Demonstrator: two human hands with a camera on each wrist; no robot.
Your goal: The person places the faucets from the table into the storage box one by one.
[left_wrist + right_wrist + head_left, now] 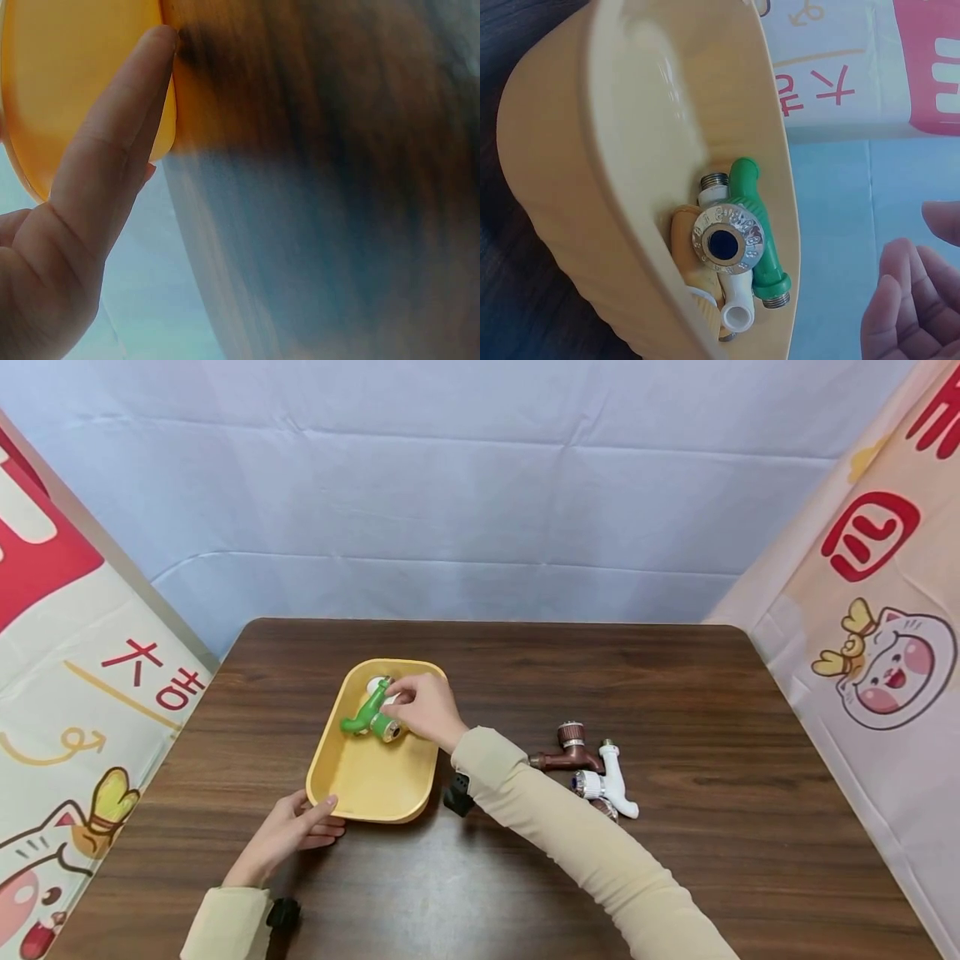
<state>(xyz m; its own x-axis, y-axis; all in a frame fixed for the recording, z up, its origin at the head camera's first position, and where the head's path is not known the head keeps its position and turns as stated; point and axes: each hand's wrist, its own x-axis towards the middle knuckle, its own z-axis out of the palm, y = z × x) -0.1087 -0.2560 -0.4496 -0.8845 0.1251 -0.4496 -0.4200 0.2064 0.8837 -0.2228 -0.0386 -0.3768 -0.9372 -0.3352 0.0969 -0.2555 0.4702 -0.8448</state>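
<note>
A yellow plastic basin (pixel 375 777) stands on the table left of centre. My left hand (pixel 296 831) holds its near left corner, thumb at the rim and the other fingers against the outside; the left wrist view shows one long finger (pixel 112 135) along the wall. Inside the basin lies a green faucet (pixel 367 714) with a silver-ringed knob, on top of a white faucet (pixel 739 300) and an orange-yellow faucet (pixel 686 232). Over the basin's far right part hovers my right hand (pixel 427 706), its fingers loosely bent, apart from the green faucet and holding nothing.
Right of the basin, a brown faucet (pixel 570 756) and a white faucet (pixel 613 781) lie close together on the wooden table (pixel 697 710), with another brown knob (pixel 605 810) partly under the white one. Printed cloths hang at both sides, a pale cloth (pixel 450 510) behind.
</note>
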